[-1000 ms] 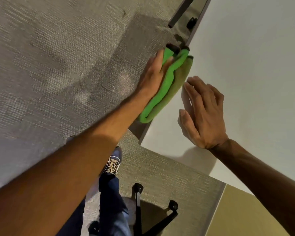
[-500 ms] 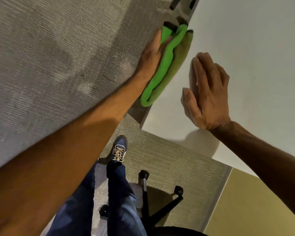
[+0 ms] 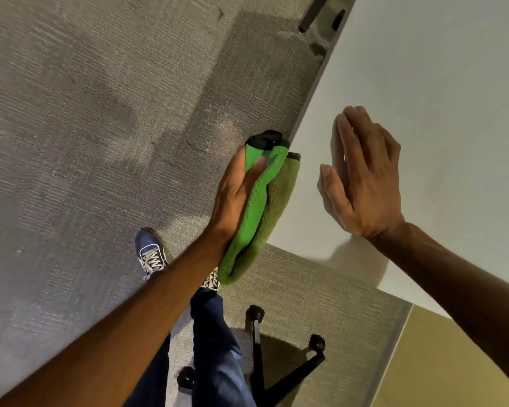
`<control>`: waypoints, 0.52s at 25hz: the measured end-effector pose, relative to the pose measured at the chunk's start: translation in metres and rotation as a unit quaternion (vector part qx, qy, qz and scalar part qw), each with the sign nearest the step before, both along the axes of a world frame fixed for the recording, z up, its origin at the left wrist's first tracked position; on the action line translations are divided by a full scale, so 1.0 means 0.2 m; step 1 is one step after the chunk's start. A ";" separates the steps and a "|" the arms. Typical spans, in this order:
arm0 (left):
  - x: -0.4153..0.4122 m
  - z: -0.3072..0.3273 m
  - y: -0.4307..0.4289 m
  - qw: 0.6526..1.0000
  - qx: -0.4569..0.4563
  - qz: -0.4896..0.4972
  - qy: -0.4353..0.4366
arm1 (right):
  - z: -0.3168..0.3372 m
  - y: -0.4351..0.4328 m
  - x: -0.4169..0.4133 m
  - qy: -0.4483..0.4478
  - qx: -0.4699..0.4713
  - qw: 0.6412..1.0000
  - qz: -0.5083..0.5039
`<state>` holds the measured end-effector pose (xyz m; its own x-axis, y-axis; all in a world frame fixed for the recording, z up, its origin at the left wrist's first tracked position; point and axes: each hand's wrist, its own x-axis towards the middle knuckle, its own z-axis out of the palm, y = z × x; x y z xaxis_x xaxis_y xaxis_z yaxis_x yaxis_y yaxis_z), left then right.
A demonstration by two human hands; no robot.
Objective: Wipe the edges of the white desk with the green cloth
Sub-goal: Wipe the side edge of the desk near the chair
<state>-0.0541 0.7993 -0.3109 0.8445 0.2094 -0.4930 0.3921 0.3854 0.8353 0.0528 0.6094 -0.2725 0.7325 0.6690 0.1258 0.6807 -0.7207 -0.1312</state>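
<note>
Head view: your left hand (image 3: pixel 235 195), fingers together, presses green cloth (image 3: pixel 262 207) on desk (image 3: pixel 423 69) side edge, frame middle. Right hand (image 3: pixel 362 174) flat, fingers nearly together. Near corner reached; bottom edge probably left.

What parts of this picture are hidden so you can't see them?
- Head view: the desk edge under the green cloth, covered by cloth and left hand.
- The chair base: seat cut off by the bottom border.
- One shoe, mostly behind the left forearm.
- Desk surface under the flat right hand.
</note>
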 end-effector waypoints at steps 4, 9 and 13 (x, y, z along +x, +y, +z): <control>0.17 -0.10 0.01 1.000 0.012 -0.009 -0.005 | 0.00 0.01 0.01 -0.007 -0.004 1.000 0.003; 0.59 -0.08 0.03 0.994 0.098 -0.021 -0.048 | 0.00 0.00 0.01 -0.011 -0.002 1.000 0.001; 0.86 -0.03 0.05 0.994 0.076 -0.050 -0.056 | 0.01 0.02 0.01 -0.006 0.005 1.000 -0.004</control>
<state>0.1180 0.8090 -0.3179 0.9125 0.1864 -0.3641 0.3239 0.2144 0.9215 0.0547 0.6125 -0.2711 0.7359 0.6623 0.1404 0.6769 -0.7244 -0.1308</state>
